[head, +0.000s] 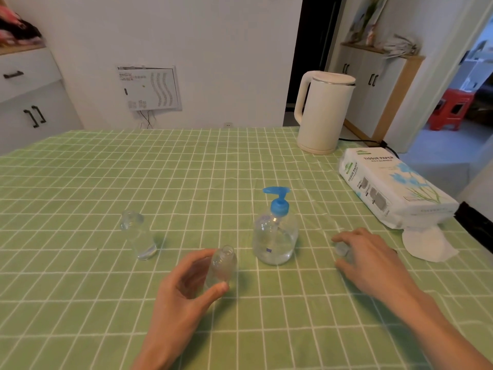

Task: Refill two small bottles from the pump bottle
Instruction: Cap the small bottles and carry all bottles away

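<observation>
Cupping the near small bottle (222, 263), the left hand (184, 287) has its thumb in front and fingers behind. The bottle's mouth is open and it stands close to upright on the green checked tabletop (80, 303). Over on the right, the right hand (373, 259) lies low with fingers curled round a small clear cap (342, 249), pinched or just being set down, hard to call. Now the key line-up: the pump bottle (274, 236) stands between the two hands, just right of the held bottle and a touch farther. It is upright, and its blue spout (274, 192) points left, toward the held bottle's side. That open mouth looks to need only a short lift up and right to sit under it, and the right hand seems best placed to press. Farther left, the second small bottle (138, 237) waits, capped and well apart from the pump. At the back right are a kettle (325, 113) and a tissue pack (394, 185).
</observation>
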`<state>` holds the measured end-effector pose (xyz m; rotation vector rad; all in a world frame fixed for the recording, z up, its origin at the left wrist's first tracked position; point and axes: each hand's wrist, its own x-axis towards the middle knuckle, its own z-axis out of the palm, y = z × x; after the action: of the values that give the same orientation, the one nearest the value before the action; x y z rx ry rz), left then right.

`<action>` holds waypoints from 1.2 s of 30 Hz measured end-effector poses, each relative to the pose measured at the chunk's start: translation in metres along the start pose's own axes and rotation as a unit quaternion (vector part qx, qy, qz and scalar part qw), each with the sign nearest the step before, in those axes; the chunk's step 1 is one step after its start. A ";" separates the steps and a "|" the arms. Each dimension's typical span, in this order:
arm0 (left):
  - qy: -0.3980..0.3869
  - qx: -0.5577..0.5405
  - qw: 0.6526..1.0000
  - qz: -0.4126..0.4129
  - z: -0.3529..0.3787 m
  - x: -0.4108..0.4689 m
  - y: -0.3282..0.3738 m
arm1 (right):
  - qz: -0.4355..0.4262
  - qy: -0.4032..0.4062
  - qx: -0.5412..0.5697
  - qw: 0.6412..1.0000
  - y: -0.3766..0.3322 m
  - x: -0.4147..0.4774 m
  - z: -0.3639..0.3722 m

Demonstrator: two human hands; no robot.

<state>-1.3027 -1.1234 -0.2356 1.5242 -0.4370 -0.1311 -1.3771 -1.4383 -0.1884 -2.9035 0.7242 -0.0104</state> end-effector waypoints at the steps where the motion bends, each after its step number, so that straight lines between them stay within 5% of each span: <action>1: -0.005 0.007 1.000 0.003 0.001 -0.001 0.001 | -0.001 0.009 -0.002 1.000 0.001 0.000 0.003; 8: -0.014 0.029 0.999 0.015 0.001 -0.005 0.005 | -0.006 0.043 0.010 0.999 0.004 -0.001 0.007; 14: -0.014 0.038 0.999 0.010 0.001 -0.007 0.002 | -0.086 0.040 0.164 0.982 -0.013 -0.019 -0.002; 19: -0.024 0.046 0.998 0.018 0.004 -0.006 0.001 | -0.171 -0.028 0.365 0.915 -0.051 -0.043 -0.019; 26: -0.038 0.096 0.994 0.034 0.007 -0.007 -0.002 | -0.177 0.039 0.544 0.819 -0.097 -0.055 -0.017; 36: -0.038 0.114 0.992 0.021 0.006 -0.009 -0.001 | -0.231 -0.011 0.477 0.848 -0.099 -0.055 -0.007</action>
<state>-1.3125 -1.1262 -0.2382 1.7378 -0.5594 -0.1084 -1.3799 -1.3270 -0.1658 -2.0097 -0.0501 -0.2968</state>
